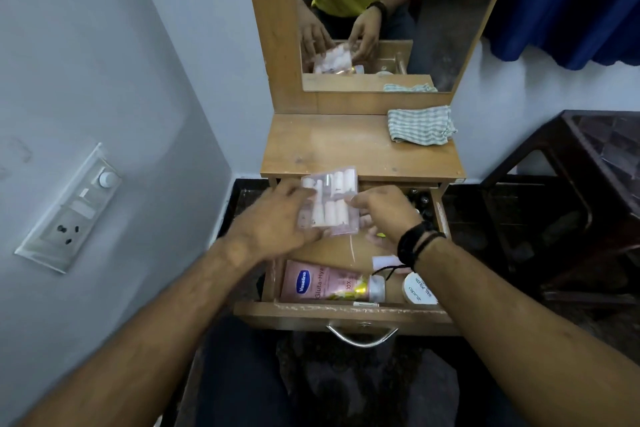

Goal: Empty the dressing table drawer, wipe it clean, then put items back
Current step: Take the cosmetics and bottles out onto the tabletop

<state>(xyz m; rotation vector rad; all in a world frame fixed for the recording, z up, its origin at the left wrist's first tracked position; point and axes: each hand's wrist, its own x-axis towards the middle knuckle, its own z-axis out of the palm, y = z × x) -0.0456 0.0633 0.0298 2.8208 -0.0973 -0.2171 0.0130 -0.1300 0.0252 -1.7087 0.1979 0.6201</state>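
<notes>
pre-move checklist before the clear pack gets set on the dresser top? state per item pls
1. Both hands grip the clear pack of small bottles: left hand, right hand. Ok.
2. Pack lifted clear of the drawer: ok.
3. Bare space on the dresser top: ok.
4. Striped cloth out of the way, at the right rear corner: ok.
5. Pack sealed: cannot tell.
6. Drawer emptied: not ok, Vaseline tube and white jar remain.

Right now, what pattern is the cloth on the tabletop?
Grey-and-white stripes on the cloth, clearest in the head view.

Matt wooden drawer [346, 314], shiny metal handle [362, 336]
</notes>
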